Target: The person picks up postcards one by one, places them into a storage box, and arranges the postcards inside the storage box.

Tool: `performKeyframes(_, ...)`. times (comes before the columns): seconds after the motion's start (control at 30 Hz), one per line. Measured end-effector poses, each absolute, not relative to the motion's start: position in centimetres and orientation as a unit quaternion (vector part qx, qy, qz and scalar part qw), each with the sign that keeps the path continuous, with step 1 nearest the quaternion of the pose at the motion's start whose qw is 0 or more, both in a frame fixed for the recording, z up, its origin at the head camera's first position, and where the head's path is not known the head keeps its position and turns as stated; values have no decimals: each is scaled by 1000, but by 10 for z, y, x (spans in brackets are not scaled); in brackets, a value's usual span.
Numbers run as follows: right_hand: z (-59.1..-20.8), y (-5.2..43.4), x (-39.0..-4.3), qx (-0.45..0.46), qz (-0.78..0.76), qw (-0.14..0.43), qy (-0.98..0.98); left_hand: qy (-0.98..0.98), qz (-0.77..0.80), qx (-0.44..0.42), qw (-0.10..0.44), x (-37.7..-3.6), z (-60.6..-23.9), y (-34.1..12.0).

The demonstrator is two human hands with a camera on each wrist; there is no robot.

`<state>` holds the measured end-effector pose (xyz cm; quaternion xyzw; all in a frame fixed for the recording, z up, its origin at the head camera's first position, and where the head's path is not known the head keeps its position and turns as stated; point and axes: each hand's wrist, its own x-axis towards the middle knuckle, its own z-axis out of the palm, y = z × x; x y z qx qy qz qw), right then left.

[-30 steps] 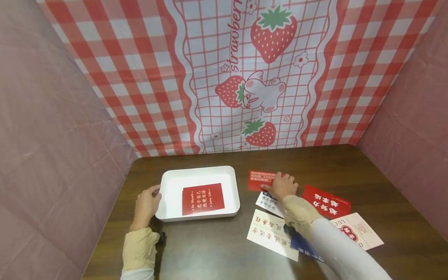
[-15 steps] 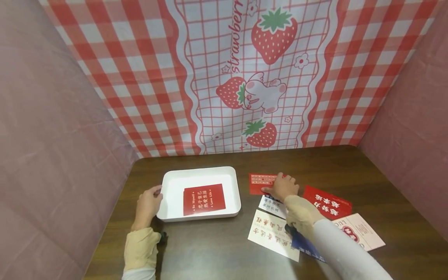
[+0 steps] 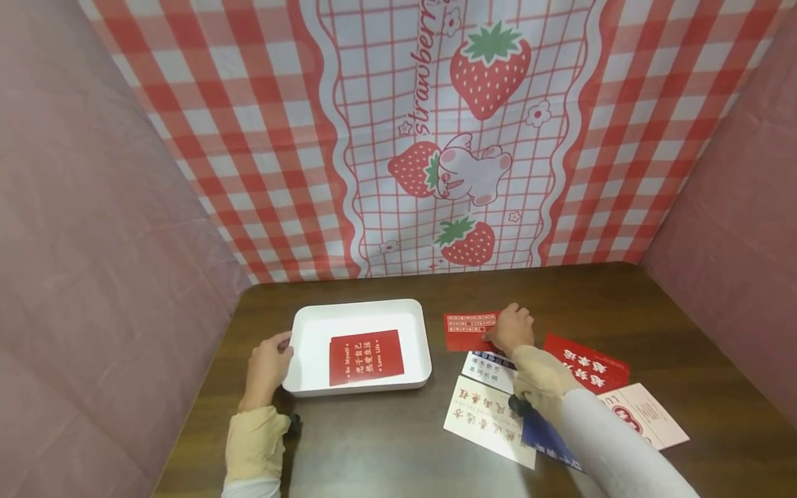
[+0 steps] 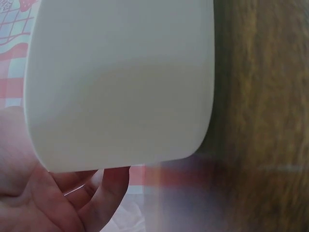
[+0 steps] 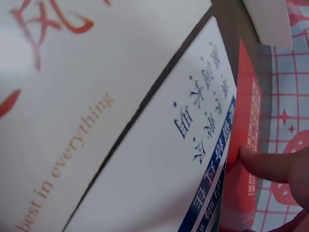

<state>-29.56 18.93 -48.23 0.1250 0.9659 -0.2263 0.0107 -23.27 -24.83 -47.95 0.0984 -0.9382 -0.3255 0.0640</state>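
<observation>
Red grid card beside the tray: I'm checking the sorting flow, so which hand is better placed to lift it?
Right. The right hand already rests on the red grid card, while the left hand steadies the white tray.

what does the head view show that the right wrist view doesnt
Only the head view shows the left hand resting against the white tray's left rim, the red card lying in the tray, the strawberry backdrop and the whole spread of cards on the brown table. Only the right wrist view shows, close up, a fingertip pressing on the grid-printed red card and the blue print of the white card beside it. Both show the right hand on that grid-printed red card.
</observation>
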Motion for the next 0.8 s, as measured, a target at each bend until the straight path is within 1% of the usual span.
performKeyframes(0.17,-479,194,-297,133,-253,14,958,-937,-328,100,62,-234,-479,-248)
performKeyframes(0.6,-476,209,-297,135,-322,59,935,-936,-330,103,61,-233,-480,-247)
performKeyframes(0.67,-474,211,-298,137,-346,57,926,-936,-331,103,58,-233,-480,-248)
performKeyframes(0.8,-474,213,-302,141,-462,67,873,-936,-331,103,57,-232,-480,-248)
